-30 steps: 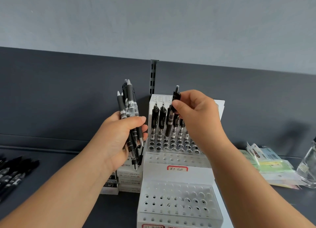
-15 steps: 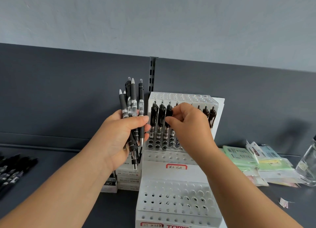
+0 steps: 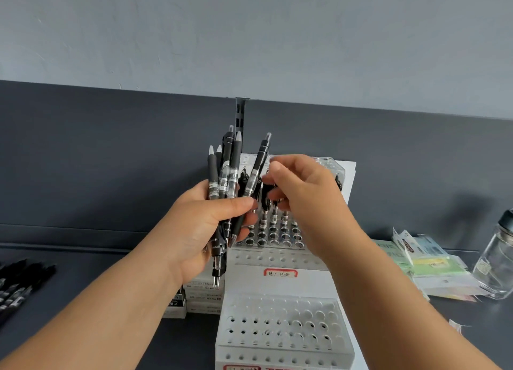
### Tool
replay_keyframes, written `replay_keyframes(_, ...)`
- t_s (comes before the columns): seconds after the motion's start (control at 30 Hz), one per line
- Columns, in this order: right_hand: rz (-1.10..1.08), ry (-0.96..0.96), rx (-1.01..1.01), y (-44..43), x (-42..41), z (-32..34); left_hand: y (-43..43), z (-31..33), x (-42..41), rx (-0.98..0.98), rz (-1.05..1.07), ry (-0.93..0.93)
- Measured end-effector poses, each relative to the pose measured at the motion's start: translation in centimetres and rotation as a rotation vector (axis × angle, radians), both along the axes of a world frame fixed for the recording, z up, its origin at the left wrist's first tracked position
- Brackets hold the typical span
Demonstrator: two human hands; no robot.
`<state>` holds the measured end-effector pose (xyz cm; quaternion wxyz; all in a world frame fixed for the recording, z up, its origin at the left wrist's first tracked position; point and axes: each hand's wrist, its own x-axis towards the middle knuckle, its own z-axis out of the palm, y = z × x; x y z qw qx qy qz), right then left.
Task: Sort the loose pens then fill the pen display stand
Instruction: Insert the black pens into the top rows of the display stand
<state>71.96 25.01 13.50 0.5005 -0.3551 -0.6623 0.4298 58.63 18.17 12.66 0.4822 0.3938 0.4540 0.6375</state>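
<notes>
Head view: left grip (image 3: 200, 230) curls round a pen bundle (image 3: 224, 180), just left of the stand (image 3: 277, 247). Right grip (image 3: 305, 200) is curled at one splayed pen (image 3: 256, 172); whether it pinches cannot be told. Best: draw the pen clear of the bundle, seat it tip-down in a free hole.

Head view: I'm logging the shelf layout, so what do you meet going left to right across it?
Loose black pens → left hand gripping a pen bundle → right hand → stationery packets → glass jar. The display stand and boxes overlap the hands, so they are left out.
</notes>
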Motion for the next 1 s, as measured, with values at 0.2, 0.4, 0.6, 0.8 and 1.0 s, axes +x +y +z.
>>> replay_keyframes(0.2, 0.219, 0.216, -0.184, 0.2, 0.8, 0.9, -0.2, 0.2, 0.7, -0.024, -0.109, 0.043)
replay_keyframes(0.4, -0.014, 0.286, -0.045, 1.2, 3.7, 2.0, 0.3, -0.7, 0.2, -0.08, 0.003, -0.048)
replay_keyframes(0.6, -0.182, 0.069, 0.149, 1.3, 3.7, 1.1, 0.7, -1.0, 0.3, -0.128, 0.078, -0.107)
replay_keyframes(0.8, -0.179, -0.045, 0.209, 1.3, 2.2, 0.0, 0.5, -0.8, 0.3, -0.137, 0.081, -0.102)
replay_keyframes(1.0, -0.169, -0.075, 0.222, 1.7, 1.4, -0.4, 0.3, -1.0, 0.2, -0.127, 0.093, -0.08)
